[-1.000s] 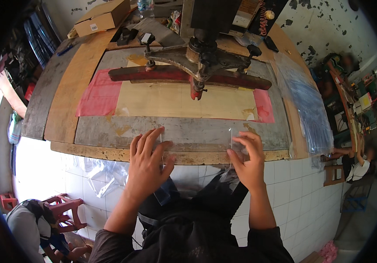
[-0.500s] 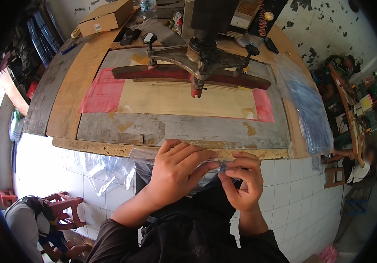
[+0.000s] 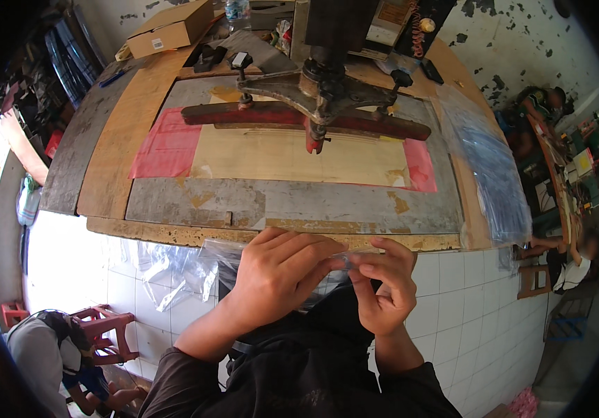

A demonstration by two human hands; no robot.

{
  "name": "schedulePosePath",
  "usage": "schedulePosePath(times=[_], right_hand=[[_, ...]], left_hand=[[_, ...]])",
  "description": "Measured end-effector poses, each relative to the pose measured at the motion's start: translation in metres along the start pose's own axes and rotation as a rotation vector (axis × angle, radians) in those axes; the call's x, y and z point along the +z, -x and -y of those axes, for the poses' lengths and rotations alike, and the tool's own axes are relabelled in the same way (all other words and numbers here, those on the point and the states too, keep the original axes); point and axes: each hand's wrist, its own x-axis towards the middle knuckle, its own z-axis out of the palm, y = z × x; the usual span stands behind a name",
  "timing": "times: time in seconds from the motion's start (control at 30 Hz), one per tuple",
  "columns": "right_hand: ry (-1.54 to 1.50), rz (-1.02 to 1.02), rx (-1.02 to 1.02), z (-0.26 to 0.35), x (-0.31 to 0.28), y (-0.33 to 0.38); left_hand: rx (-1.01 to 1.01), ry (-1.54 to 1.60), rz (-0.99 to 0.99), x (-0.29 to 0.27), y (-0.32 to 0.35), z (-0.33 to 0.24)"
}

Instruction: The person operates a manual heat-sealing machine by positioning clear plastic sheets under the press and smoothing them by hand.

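Both my hands are in front of the work table's near edge, close together over my lap. A piece of clear plastic film [image 3: 224,252] runs from beside my left wrist to the fingertips. My left hand [image 3: 282,275] is closed on it, thumb and fingers pinching. My right hand [image 3: 386,285] pinches the film's other part between thumb and index finger, the two hands' tips almost touching. Below the table edge, more crumpled clear film [image 3: 174,275] hangs to the left. What lies under my left palm is hidden.
Over the table stands a press with a red bar [image 3: 376,127] above a yellowish sheet [image 3: 299,159] edged with pink tape [image 3: 164,150]. A stack of clear plastic sheets [image 3: 487,174] lies at the right edge. At the back left is a cardboard box [image 3: 173,29]. Other people sit at both sides.
My fingertips have shifted slightly left and closer together on the film, and the bit between them shows less. The view has moved a little; the press has not.
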Motion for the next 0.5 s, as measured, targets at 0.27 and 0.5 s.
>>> schedulePosePath(times=[0.27, 0.5], right_hand=[[0.244, -0.185, -0.001, -0.02, -0.011, 0.05], [-0.19, -0.273, 0.748, -0.035, -0.015, 0.112]], left_hand=[[-0.414, 0.12, -0.358, -0.032, -0.01, 0.026], [-0.511, 0.227, -0.721, -0.052, 0.0, 0.051]])
